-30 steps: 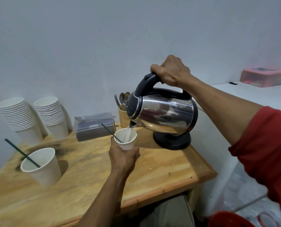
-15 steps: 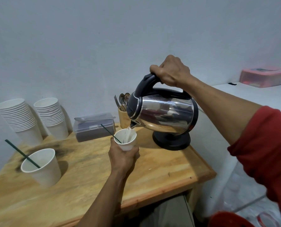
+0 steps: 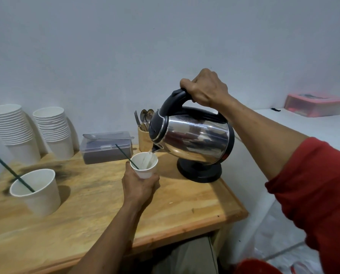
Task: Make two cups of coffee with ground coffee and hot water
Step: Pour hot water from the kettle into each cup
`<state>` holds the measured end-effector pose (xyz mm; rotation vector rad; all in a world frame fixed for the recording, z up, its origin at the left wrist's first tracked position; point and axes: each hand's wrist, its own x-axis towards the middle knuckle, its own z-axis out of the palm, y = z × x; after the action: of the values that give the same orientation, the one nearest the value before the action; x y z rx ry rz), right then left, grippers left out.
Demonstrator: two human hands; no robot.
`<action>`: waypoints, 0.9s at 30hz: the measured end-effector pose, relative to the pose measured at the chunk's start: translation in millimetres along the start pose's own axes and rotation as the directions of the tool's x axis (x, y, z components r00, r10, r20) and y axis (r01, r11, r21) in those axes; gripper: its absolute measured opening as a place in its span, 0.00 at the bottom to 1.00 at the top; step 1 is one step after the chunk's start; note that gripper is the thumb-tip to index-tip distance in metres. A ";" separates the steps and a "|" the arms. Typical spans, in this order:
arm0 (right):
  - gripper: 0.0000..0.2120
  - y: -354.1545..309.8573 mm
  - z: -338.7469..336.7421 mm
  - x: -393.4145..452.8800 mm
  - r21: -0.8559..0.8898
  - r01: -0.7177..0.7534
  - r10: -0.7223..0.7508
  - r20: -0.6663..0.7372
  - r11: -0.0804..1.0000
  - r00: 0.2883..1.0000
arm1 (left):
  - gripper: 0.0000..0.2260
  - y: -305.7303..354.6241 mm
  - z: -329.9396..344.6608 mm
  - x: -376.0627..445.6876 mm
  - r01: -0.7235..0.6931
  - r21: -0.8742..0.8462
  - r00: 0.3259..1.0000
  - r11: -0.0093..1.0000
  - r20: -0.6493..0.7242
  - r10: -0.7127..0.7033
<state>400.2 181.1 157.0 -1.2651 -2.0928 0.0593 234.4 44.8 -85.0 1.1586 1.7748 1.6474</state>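
My right hand (image 3: pixel 205 89) grips the black handle of a steel kettle (image 3: pixel 192 136), tilted with its spout down to the left. Water runs from the spout into a white paper cup (image 3: pixel 146 168) that my left hand (image 3: pixel 139 185) holds up above the wooden table (image 3: pixel 97 206). A dark green stirrer (image 3: pixel 125 155) leans out of that cup. A second white paper cup (image 3: pixel 39 191) with its own green stirrer (image 3: pixel 10 172) stands on the table at the left. Behind, a clear plastic box of ground coffee (image 3: pixel 106 148) has a spoon lying on its lid.
The kettle's black base (image 3: pixel 199 171) sits on the table's right side. Two stacks of paper cups (image 3: pixel 52 131) lean on the wall at the back left. A wooden holder with cutlery (image 3: pixel 144 133) stands behind the kettle. A pink-lidded box (image 3: pixel 315 104) rests on the white counter at right.
Almost nothing differs: the kettle stays tilted over the held cup and water keeps running into it. Both hands hold their places.
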 end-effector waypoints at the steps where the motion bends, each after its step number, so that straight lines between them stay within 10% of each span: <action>1: 0.28 -0.3 -0.2 -0.4 -0.007 0.002 -0.002 0.000 1.000 1.000 | 0.32 1.1 -0.4 -1.3 0.003 -0.019 1.000 1.000 -0.003 -0.003; 27: 0.27 -2.5 -7.2 -0.2 -0.026 -0.018 0.017 -0.036 0.999 0.999 | 0.31 8.5 6.8 -4.4 0.146 -0.370 0.988 0.917 0.014 -0.152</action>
<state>402.5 177.5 163.3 -1.2911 -2.0583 0.0161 244.5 44.5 -79.0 0.8204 1.4340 1.8006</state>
